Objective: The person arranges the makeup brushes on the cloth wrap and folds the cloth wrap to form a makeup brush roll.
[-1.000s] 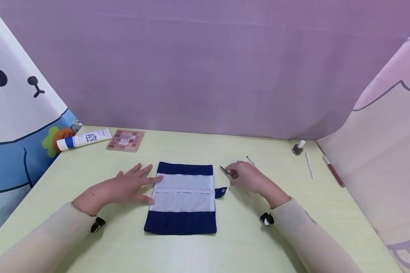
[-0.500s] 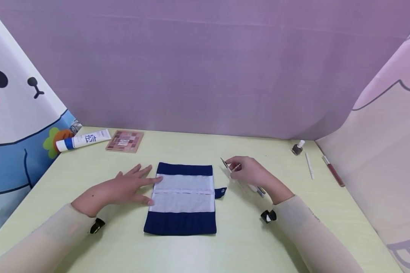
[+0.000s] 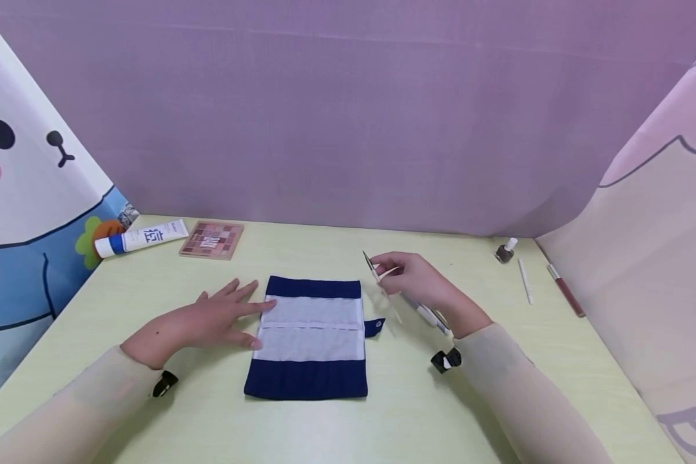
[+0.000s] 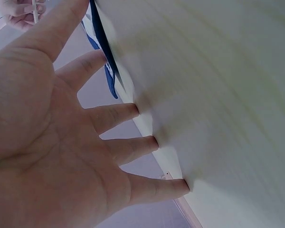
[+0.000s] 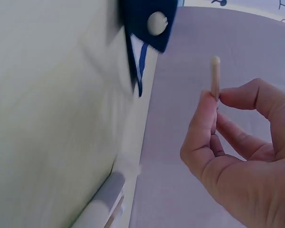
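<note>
A navy fabric pouch [image 3: 306,380] with a pale middle panel lies unfolded on the table. Its snap tab [image 3: 374,327] sticks out to the right. My left hand [image 3: 209,319] is spread flat, with the index fingertip and thumb on the pouch's left edge; the left wrist view shows other fingertips touching the table. Right of the pouch, above the table, my right hand [image 3: 414,277] pinches a thin makeup brush [image 3: 375,272], light-handled with a dark pointed end. Up close in the right wrist view, the rounded pale handle end [image 5: 215,71] shows between thumb and fingers.
Several slim tools [image 3: 428,316] lie partly hidden under my right wrist. A white tube [image 3: 145,237] and a checked palette [image 3: 212,240] are at the back left. A nail polish bottle [image 3: 505,251], white stick [image 3: 525,281] and brown pen [image 3: 568,293] are at the right.
My right hand has lifted the makeup brush off the table and raised it slightly away from me, uncovering slim tools beneath. The left hand stays on the pouch edge.
</note>
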Demonstrator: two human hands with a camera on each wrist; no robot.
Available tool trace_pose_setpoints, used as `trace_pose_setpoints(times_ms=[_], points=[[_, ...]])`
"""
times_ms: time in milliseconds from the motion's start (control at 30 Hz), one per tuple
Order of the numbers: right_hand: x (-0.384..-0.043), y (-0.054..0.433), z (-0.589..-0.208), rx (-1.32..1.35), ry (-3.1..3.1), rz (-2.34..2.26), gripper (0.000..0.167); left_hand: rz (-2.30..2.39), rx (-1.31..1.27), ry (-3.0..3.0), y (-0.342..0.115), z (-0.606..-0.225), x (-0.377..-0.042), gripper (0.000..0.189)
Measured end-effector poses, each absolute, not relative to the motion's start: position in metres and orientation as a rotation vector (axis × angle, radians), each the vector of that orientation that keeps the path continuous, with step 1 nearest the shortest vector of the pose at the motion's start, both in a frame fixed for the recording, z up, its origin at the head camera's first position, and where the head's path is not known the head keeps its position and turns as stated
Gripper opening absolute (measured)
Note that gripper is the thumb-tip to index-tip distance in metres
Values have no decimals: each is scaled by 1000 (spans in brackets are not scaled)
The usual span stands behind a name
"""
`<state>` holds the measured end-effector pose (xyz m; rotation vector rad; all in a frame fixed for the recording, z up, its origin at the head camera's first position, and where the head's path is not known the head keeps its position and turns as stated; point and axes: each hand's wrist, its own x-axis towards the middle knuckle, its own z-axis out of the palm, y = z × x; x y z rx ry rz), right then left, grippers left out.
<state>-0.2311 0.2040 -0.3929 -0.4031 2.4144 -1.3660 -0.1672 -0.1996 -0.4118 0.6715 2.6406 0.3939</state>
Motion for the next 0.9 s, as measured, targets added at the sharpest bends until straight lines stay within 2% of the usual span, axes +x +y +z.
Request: trace_pose_setpoints(times_ms=[500,900], points=[[-240,140,-390,-418,2172,-1636,56,405,683,2644,-200,-411,-169,84],[-245,76,-397,-292,1967,-1853,37,390,679,2642,-200,-412,-170,84]])
